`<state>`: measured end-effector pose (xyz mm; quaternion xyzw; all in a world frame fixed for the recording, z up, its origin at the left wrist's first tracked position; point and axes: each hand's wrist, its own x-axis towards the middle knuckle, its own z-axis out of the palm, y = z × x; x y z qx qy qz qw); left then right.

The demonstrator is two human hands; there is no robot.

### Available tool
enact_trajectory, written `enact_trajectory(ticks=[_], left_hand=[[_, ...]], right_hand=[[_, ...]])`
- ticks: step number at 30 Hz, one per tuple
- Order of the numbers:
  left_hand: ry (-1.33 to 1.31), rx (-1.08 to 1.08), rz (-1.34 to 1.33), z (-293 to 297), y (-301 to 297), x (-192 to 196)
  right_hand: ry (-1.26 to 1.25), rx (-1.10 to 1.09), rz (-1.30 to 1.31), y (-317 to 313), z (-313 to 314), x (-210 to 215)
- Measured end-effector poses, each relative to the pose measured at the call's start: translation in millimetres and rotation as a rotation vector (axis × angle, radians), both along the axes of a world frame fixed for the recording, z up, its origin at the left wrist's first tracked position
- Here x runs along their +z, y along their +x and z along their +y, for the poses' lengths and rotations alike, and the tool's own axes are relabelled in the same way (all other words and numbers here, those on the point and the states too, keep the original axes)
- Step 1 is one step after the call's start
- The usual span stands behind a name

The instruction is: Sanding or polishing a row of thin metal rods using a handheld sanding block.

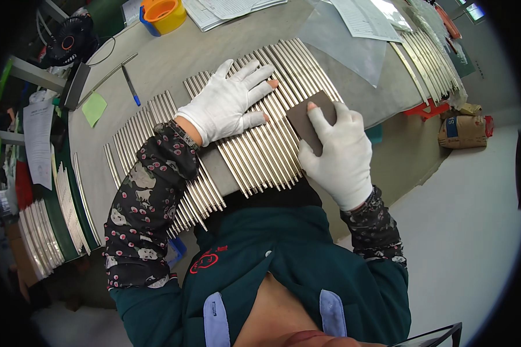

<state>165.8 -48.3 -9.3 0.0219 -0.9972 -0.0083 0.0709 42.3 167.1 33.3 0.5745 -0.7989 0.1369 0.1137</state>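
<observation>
A row of shiny metal rods (pixel 259 157) lies side by side across the grey table, their near ends sticking out over its front edge. My left hand (pixel 221 109), in a white glove with some bare fingertips, rests flat on the rods with its fingers spread. At the right end of the row, my right hand (pixel 342 155), gloved the same way, grips a brownish-grey sanding block (pixel 300 120). The block sits against the rightmost rods; its underside is hidden. More rods (pixel 138 139) lie left of my left forearm.
A yellow tape roll (pixel 163 16), papers (pixel 226 11) and a clear plastic sheet (pixel 353 55) lie along the far side. A pen (pixel 131 85) and a green note (pixel 94 109) are at left. Further rods (pixel 425 66) lie at far right. A fan (pixel 70 40) stands back left.
</observation>
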Motion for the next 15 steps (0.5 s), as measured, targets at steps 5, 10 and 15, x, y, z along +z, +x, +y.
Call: enact_trajectory(ticks=[5,10,15], left_hand=[[-0.008,0.009,-0.020,0,-1,-3],[-0.042,-0.009,0.010,-3,0,-5],[-0.020,0.008,-0.009,0,-4,-3]], right_hand=[[0.031,0.044,-0.165,-14,60,5],[-0.104,-0.068,-0.112,-10,72,1],[0.016,-0.054,-0.070,-4,42,-1]])
